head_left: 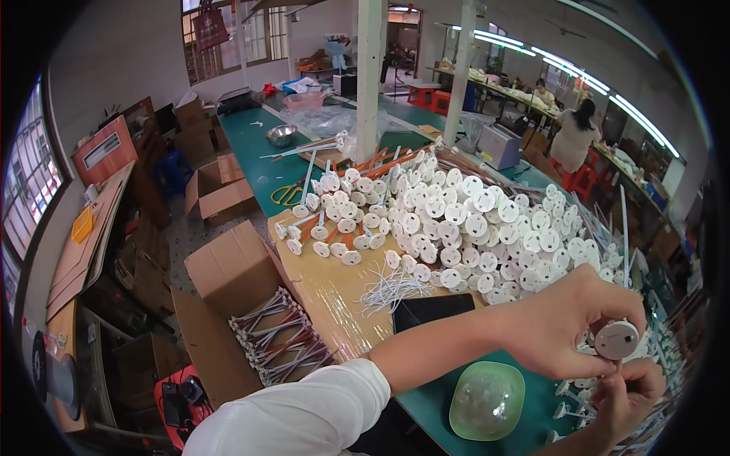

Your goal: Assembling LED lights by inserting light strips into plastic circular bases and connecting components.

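In the head view, the left hand (559,327) reaches across from a white sleeve (304,414), its fingers curled around a round white disc-headed piece (617,340) at the right, above the near part of the worktop (426,403). The right hand (633,399) is just below, fingers bent inward near the disc's underside; whether they pinch its stem I cannot tell. A pale green container (487,403) sits to the left of the right hand. Beyond the left forearm lie a black flat object (433,308), a loose bunch of white strands (391,290) and a large heap of similar discs (487,220). An open cardboard box (217,338) beside the worktop holds more stemmed pieces (277,342).
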### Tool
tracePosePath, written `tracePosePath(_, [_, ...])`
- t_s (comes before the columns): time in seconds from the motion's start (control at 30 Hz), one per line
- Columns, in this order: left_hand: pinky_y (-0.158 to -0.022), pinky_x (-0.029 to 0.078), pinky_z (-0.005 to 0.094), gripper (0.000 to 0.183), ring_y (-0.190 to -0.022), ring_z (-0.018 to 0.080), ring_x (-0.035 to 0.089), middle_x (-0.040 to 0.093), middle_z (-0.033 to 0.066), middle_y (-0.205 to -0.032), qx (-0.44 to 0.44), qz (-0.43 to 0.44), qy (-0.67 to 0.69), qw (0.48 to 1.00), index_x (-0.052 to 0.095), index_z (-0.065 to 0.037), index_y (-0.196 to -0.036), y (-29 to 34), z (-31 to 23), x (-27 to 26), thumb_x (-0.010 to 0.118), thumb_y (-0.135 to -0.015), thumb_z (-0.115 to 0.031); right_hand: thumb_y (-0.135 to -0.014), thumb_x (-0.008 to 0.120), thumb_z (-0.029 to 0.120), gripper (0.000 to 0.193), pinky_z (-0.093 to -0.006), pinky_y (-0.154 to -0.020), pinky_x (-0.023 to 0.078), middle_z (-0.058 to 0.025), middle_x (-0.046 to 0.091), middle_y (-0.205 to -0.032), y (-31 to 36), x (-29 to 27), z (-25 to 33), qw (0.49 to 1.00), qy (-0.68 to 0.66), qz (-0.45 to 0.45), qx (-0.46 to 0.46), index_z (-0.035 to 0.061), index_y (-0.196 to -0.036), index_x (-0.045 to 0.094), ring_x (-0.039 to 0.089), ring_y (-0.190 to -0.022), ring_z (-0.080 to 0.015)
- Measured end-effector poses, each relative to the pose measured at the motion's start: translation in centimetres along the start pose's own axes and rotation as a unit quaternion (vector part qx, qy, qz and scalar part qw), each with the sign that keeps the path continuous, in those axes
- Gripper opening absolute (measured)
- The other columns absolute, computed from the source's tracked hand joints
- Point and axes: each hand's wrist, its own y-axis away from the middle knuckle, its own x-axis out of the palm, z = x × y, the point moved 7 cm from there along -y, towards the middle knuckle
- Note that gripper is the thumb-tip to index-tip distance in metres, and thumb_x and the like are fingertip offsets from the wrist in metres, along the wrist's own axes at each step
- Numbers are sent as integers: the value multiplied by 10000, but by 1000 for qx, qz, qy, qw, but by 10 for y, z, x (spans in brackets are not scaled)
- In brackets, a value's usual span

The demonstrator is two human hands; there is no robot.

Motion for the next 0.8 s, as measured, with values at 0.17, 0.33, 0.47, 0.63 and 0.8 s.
tracePosePath(0.17, [-640,497,280,261,-687,186,655,657,62,-797,5,28,-31,999,600,-38,-894,-5,1,5,739,-678,-77,-728,727,-32,163,-209,-439,414,-83,588,-702,-4,5,27,998,42,-43,-37,-18,-794,578,525,-469,-123])
tracePosePath(0.33, [-722,510,258,251,-827,96,631,639,38,-858,-169,-71,78,980,605,-20,-955,4,24,-14,760,-758,-18,-641,772,-85,300,-276,-593,529,-162,710,-812,-21,42,74,938,184,-26,-292,-56,-928,691,678,-654,-230])
tracePosePath(0.47, [-712,521,250,267,-820,113,645,641,50,-861,-221,-95,155,958,605,-27,-938,5,26,-11,782,-741,0,-643,778,-75,257,-275,-611,542,-148,705,-762,-22,39,76,943,165,-48,-284,-52,-884,693,688,-653,-234])
tracePosePath(0.63, [-690,528,255,275,-779,117,654,656,55,-833,-174,-107,116,972,591,-30,-915,-3,23,1,783,-727,29,-708,738,-87,168,-240,-581,530,-146,697,-753,-26,20,53,994,-23,-67,-77,-70,-870,697,682,-640,-184])
tracePosePath(0.8, [-695,532,254,289,-777,122,670,689,68,-807,-125,-121,38,984,583,-37,-904,1,15,-2,775,-715,68,-767,687,-98,89,-227,-573,532,-133,692,-749,-23,18,43,993,-104,-55,25,-86,-855,694,689,-661,-170])
